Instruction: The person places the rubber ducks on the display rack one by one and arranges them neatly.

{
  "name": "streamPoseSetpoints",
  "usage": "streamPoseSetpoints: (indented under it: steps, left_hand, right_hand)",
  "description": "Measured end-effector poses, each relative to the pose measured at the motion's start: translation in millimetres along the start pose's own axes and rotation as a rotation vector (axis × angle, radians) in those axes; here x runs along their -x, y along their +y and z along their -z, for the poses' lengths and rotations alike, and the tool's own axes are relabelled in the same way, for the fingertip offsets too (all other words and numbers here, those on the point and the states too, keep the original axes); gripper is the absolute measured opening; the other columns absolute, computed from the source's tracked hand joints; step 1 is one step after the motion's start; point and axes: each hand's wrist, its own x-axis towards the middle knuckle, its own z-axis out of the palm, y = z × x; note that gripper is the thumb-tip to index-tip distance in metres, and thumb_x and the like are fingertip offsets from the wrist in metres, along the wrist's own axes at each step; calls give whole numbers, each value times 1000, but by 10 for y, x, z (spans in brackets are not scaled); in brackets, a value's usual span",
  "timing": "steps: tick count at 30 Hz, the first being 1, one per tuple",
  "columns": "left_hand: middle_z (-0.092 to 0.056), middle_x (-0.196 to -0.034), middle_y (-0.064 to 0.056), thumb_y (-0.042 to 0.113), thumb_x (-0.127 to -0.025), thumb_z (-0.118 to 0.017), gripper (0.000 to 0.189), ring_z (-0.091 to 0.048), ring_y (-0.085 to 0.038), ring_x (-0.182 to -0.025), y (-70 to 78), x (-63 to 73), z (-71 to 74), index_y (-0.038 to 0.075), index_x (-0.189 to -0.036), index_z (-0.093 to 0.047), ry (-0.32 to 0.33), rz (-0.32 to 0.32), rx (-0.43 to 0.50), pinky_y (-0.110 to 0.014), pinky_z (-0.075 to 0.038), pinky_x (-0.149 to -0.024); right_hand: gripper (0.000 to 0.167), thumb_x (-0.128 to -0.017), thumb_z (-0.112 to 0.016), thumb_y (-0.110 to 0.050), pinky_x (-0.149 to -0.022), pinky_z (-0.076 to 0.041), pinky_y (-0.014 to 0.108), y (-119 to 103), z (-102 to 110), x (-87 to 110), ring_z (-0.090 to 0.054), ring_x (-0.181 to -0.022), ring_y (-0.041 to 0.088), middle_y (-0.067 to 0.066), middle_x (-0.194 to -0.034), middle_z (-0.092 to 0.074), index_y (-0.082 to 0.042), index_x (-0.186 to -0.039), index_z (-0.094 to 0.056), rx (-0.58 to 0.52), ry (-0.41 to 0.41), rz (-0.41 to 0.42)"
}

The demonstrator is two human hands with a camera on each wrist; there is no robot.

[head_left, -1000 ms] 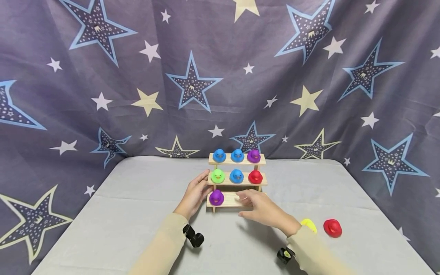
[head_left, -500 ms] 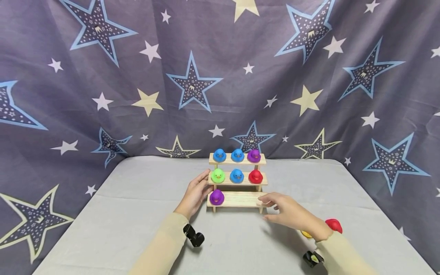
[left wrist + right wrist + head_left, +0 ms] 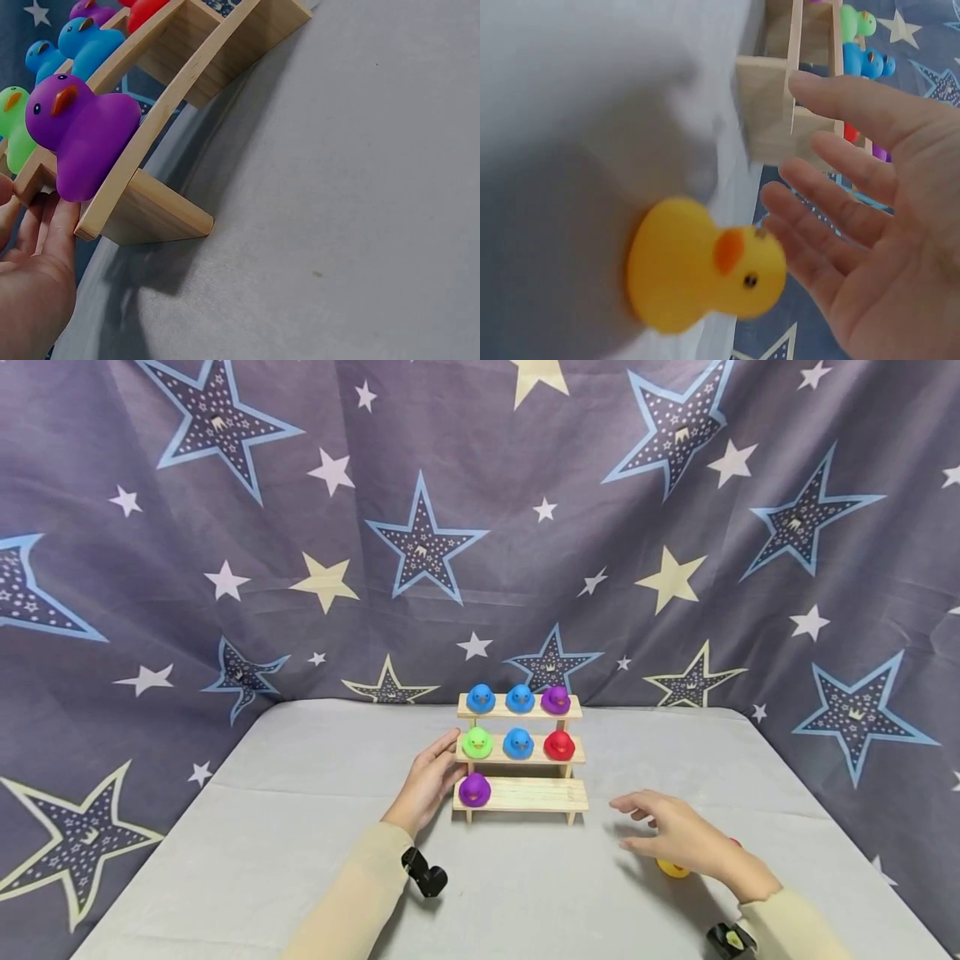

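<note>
A three-tier wooden display stand [image 3: 528, 795] stands mid-table. My left hand [image 3: 427, 783] grips its left end; in the left wrist view the fingers go behind the wood and only the thumb tip shows. A purple rubber duck [image 3: 475, 790] sits at the left of the bottom tier. The middle tier bears a green duck [image 3: 477, 743], a blue duck [image 3: 518, 744] and a red duck [image 3: 559, 746]. My right hand [image 3: 682, 833], holding nothing, hovers right of the stand with loosely bent fingers. Below it a yellow rubber duck [image 3: 679, 266] stands on the table, partly hidden in the head view.
Two blue ducks, the left one [image 3: 481, 699] and the middle one [image 3: 521, 699], and a purple duck [image 3: 556, 700] line the top tier. Another red duck [image 3: 736, 842] is almost hidden behind my right hand. A starry curtain [image 3: 480, 527] hangs behind the pale tablecloth [image 3: 337, 793].
My right hand has moved right, away from the bottom tier to above the yellow duck, covering most of the loose red duck. The left hand keeps its place on the stand.
</note>
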Motion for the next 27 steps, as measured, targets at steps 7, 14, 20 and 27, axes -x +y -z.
streamPoseSetpoints:
  steps: [7, 14, 20, 27]
  left_hand:
    - [-33, -155, -24, -4, -99, -40, 57, -39, -37, -140, 4, -2, -1, -4, -155, -28, 13, 10, -10, -34, -44, -111]
    - [-33, -156, -23, -3, -99, -41, 57, -38, -35, -141, -6, -18, -1, -3, -155, -28, 10, 10, 5, -33, -44, -111]
    - [-33, -156, -23, -3, -99, -41, 57, -39, -35, -141, 0, -16, -8, -3, -155, -29, 17, 11, 9, -33, -45, -110]
    - [-31, -156, -25, -4, -100, -40, 56, -37, -37, -141, -12, -10, 4, -5, -154, -27, 2, -3, 4, -35, -44, -111]
  right_hand:
    - [49, -80, -85, -24, -86, -59, 51, 99, 37, 157, -65, -101, 33, 9, -114, -69, -5, -121, -68, 36, 1, -33]
    - [49, -75, -87, -27, -87, -58, 41, 216, 44, 326, -65, -98, 22, 3, -110, -70, -7, -117, -70, 108, 40, -9]
    - [52, -73, -88, -29, -82, -58, 34, 283, 25, 427, -63, -94, 16, 3, -108, -70, -5, -115, -71, 149, 55, 17]
    - [49, -70, -89, -24, -74, -56, 28, 314, -5, 469, -58, -88, 7, 2, -106, -69, -7, -113, -71, 146, 46, -7]
